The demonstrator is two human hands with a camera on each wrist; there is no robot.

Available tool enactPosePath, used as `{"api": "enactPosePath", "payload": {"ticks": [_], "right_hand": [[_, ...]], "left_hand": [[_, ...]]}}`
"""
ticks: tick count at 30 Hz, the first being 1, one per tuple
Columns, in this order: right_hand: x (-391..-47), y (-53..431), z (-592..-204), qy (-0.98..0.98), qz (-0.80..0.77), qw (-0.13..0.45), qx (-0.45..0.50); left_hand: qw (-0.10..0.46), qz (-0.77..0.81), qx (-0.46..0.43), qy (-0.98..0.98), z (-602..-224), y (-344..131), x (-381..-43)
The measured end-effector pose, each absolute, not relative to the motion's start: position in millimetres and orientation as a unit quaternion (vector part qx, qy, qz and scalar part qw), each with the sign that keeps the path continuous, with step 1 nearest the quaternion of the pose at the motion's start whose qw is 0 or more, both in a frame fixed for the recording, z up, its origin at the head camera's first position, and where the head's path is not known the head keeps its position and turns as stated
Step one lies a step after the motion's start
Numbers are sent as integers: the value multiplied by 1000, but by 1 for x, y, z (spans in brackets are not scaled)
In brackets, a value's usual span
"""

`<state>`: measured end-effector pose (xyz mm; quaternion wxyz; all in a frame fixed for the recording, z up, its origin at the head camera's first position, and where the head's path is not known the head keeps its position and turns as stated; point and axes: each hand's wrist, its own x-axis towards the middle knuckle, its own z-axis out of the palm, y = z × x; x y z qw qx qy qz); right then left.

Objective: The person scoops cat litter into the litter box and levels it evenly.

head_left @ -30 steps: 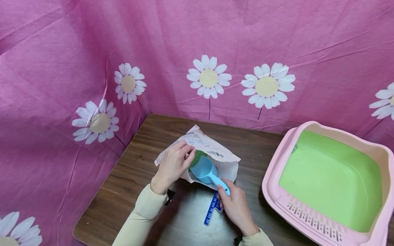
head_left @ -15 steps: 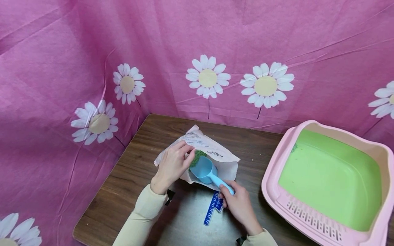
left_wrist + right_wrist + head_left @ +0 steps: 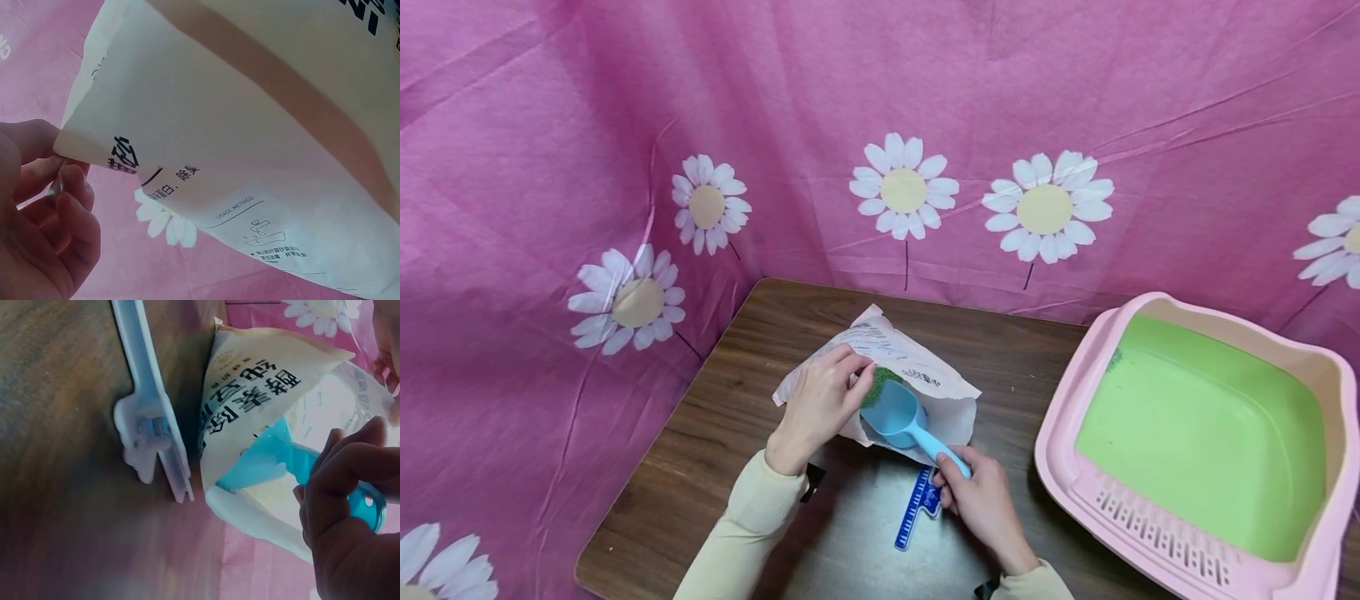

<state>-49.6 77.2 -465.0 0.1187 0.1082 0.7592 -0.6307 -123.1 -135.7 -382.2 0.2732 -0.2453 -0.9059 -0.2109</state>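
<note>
An open white paper bag (image 3: 951, 417) with printed text lies on the table, green granules (image 3: 883, 382) showing in its mouth. My left hand (image 3: 826, 396) pinches the edge of the bag's mouth between thumb and fingers, as the left wrist view shows with the bag (image 3: 187, 112). My right hand (image 3: 981, 492) grips the handle of a light-blue scoop (image 3: 895, 412). The scoop's bowl is inside the bag's mouth, against the granules. In the right wrist view the scoop (image 3: 269, 456) reaches into the bag, and fingers hide part of its handle.
A blue spring clip (image 3: 913, 512) lies on the brown wooden table (image 3: 692, 467), just in front of the bag. To the right stands a pink litter box (image 3: 1063, 475) with a green inside and a few granules at its left wall. A pink flowered cloth (image 3: 820, 100) hangs behind.
My right hand has slid slightly down and right along the scoop's handle. The left hand and the bag stay nearly still, and the scoop's bowl keeps its place.
</note>
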Motion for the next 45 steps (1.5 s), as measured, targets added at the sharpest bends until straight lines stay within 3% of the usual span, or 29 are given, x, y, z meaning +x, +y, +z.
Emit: {"api": "enactPosePath", "payload": {"ticks": [45], "right_hand": [[-72,48,-483,700,-700,111,84]], "left_hand": [[272,-215,-240,-907,-384,-136,-122]]}}
